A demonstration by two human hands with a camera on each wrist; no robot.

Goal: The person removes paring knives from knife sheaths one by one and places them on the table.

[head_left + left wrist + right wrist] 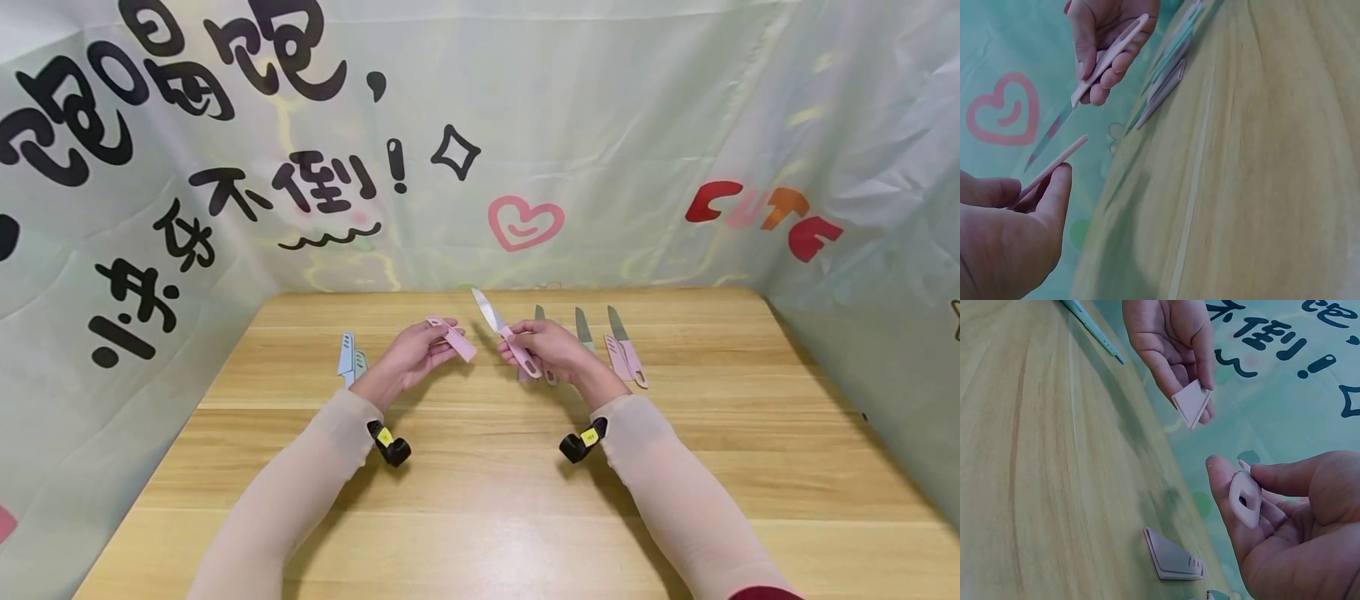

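Note:
My left hand (405, 358) pinches a pink knife sheath (459, 343) between thumb and fingers, above the table. Facing it, my right hand (558, 348) grips the pink handle of a knife (522, 354). The bare blade (1050, 137) points away from me and to the left, apart from the sheath. In the left wrist view, the blade tip is just beyond the sheath's upper end. Under and beside my right hand, more knives lie on the table, one with a grey blade (584, 323) partly hidden by the hand.
Right of my right hand lies a pink-handled knife (636, 362) next to a pink sheath (618, 358). A blue slotted sheath (346, 354) and a green one (362, 363) lie beyond my left wrist. A printed cloth (622, 125) hangs behind the wooden table (480, 517).

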